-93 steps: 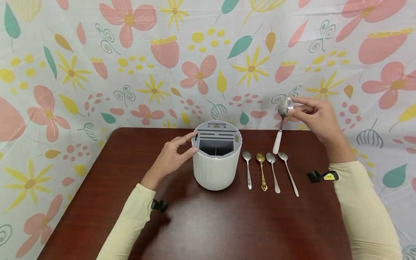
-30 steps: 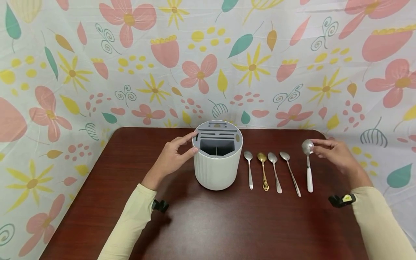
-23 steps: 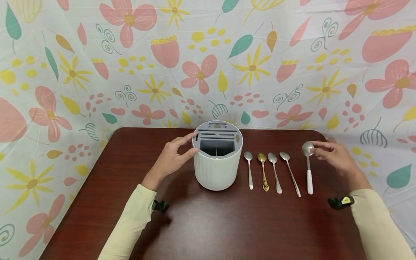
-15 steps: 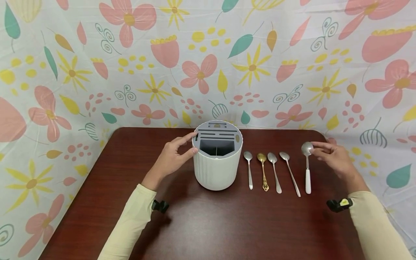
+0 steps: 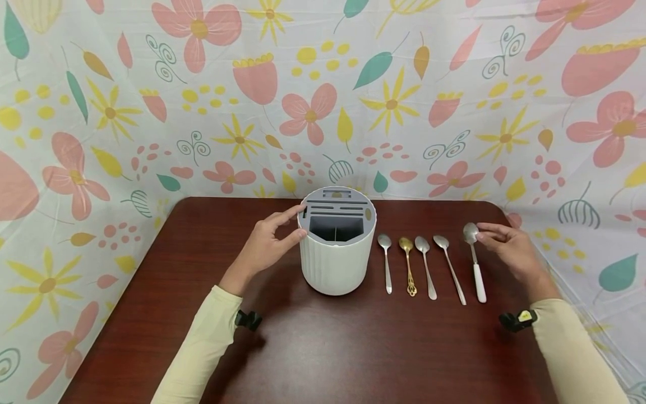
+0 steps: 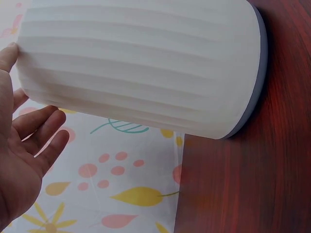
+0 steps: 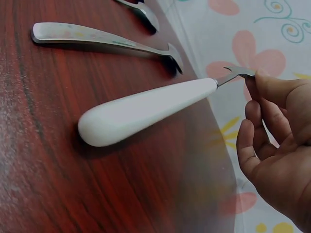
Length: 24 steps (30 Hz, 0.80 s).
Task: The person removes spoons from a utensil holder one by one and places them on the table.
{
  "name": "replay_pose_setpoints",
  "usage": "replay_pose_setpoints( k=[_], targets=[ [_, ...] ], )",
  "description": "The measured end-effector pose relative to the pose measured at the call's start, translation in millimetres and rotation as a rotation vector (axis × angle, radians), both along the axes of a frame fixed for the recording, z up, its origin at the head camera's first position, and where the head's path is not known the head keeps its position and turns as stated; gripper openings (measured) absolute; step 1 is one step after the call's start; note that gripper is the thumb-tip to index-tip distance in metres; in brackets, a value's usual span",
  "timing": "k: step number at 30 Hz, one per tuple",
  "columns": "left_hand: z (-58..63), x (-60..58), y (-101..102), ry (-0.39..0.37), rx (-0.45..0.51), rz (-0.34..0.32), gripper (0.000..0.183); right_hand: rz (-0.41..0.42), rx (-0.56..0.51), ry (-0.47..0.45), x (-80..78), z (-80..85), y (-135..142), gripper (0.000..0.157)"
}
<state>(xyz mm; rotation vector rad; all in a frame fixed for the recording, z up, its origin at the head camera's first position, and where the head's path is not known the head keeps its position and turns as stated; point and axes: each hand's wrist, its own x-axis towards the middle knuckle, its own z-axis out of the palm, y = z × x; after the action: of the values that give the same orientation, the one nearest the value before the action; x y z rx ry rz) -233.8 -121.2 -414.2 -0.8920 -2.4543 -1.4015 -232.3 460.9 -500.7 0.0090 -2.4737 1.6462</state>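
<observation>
My left hand (image 5: 270, 241) rests on the rim of a white ribbed utensil holder (image 5: 334, 269), thumb and index finger extended against its left side. The holder stands upright, with a grey slotted top and dark compartments. In the left wrist view my left fingers (image 6: 48, 126) stand loose by the wall of the holder (image 6: 141, 63). At the right, my right hand (image 5: 517, 252) pinches the bowl of a white-handled spoon (image 5: 478, 283) between thumb and index finger. The right wrist view shows that spoon's handle (image 7: 146, 111) low over the table, its end seemingly touching the wood.
Left of the white-handled spoon lie several spoons in a row: a silver spoon (image 5: 387, 269), a gold spoon with an ornate handle (image 5: 409, 269), and more silver ones (image 5: 426, 272). The dark red wooden table (image 5: 323, 348) ends at a flowered cloth (image 5: 323, 112) behind.
My right hand has brought the white-handled spoon down from above the row to its right end, then shifted slightly left, the bowl tilting left. My left hand has stayed on the holder.
</observation>
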Motion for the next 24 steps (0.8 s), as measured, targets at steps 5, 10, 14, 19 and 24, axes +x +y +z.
replay_pose_setpoints(
  k=[5,10,14,19,24],
  targets=[
    [-0.3,-0.2,0,-0.005,-0.006,0.002,0.055,-0.037,-0.044,-0.001,-1.9,-4.3,-5,0.034],
    [0.0,-0.1,0,-0.005,-0.019,0.013,0.054,-0.054,-0.136,-0.010,-3.2,-10.3,-5,0.029],
    [0.6,-0.4,0,-0.005,-0.022,0.017,0.054,-0.055,-0.264,-0.031,-4.4,-15.0,-5,0.024],
    [1.4,-0.2,0,-0.003,-0.019,0.012,0.054,-0.042,-0.350,-0.052,-6.7,-19.7,-6,0.022],
    [1.6,0.5,0,-0.004,-0.020,0.012,0.054,-0.046,-0.367,-0.065,-8.6,-21.8,-8,0.025]
  ],
)
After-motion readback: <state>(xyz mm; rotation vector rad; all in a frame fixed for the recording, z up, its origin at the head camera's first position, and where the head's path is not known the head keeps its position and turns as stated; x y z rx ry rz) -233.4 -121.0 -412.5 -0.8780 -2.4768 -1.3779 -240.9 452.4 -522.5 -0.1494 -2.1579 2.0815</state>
